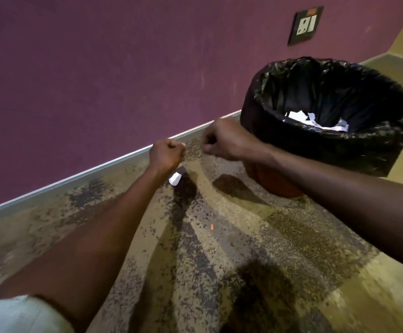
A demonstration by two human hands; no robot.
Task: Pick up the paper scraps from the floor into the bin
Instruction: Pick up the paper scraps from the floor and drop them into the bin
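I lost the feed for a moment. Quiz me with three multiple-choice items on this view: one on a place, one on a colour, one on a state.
1. Where does the white scrap still on the floor lie?
A. below the left hand
B. behind the bin
C. on the socket

2. What colour is the bin liner?
A. white
B. black
C. blue

3. How are the fingers of the right hand?
A. spread flat
B. curled
C. pressed on the wall

Key: 1 A, the scrap shows just under the left hand, on the carpet. 2 B, glossy black plastic folds over the bin's rim. 3 B, the hand is balled beside the bin; whether it holds paper cannot be seen.
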